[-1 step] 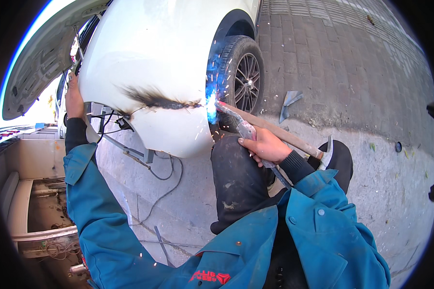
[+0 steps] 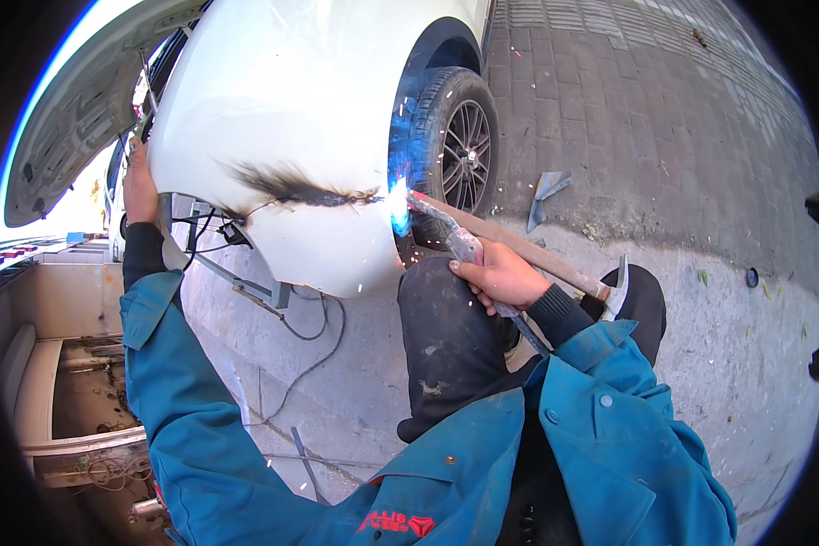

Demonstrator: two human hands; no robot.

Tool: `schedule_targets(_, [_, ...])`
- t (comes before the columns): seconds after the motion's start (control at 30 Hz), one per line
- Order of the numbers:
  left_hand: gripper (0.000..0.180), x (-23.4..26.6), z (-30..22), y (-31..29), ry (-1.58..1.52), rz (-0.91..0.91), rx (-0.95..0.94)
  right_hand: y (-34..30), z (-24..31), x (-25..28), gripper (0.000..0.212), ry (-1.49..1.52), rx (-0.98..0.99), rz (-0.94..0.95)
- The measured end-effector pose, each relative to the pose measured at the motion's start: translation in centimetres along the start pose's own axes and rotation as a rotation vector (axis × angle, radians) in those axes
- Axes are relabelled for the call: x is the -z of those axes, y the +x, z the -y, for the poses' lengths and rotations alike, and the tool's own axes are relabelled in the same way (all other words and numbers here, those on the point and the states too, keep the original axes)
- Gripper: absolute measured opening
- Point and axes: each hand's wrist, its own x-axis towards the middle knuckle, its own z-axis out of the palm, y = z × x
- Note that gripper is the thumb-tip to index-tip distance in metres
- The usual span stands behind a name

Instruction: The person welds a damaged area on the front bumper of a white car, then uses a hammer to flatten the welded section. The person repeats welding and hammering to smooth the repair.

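Observation:
My right hand [image 2: 508, 276] is closed around a welding torch [image 2: 464, 242]. The torch's bent neck points at the wheel-arch edge of a white car fender [image 2: 273, 100]. A bright blue-white arc [image 2: 399, 202] burns at its tip and throws sparks. From the arc a seam with a black scorch mark [image 2: 300, 187] runs left across the fender. At far left my left hand [image 2: 140, 187] grips the fender's front edge below the raised hood [image 2: 91, 109]; its fingertips are partly hidden. A wooden-handled hammer [image 2: 537, 250] slants beside the torch, its head near my right knee.
The car's wheel [image 2: 464, 146] stands just right of the arc. A bent metal scrap [image 2: 547, 196] lies on the paving. Black cable [image 2: 323, 355] curls over the concrete, near a thin metal strip [image 2: 308, 464]. A open-fronted cabinet-like structure [image 2: 82, 355] stands at left.
The blue glow at the arc and the scatter of sparks differ slightly. Both hands, the torch and the hammer stay in place.

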Motion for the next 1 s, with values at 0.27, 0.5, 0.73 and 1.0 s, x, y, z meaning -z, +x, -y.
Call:
schedule_targets(0.27, [0.099, 0.0, 0.0, 0.0, -0.004, 0.006, 0.006, -0.3, -0.2, 0.1, 0.033, 0.052, 0.016, -0.001])
schedule_targets(0.5, [0.095, -0.6, -0.6, -0.5, 0.017, -0.039, -0.01, -0.5, -1.2, 0.6, 0.038, 0.079, 0.025, 0.023])
schedule_targets(0.73, [0.093, -0.5, -0.6, -0.6, -0.052, -0.013, 0.007, -1.5, -0.6, 1.4, 0.035, 0.259, 0.084, 0.056])
schedule_targets(1.0, [0.089, -0.6, -0.2, -0.5, 0.02, -0.047, -0.038, -5.4, 0.5, 4.2, 0.031, 0.152, 0.35, -0.198])
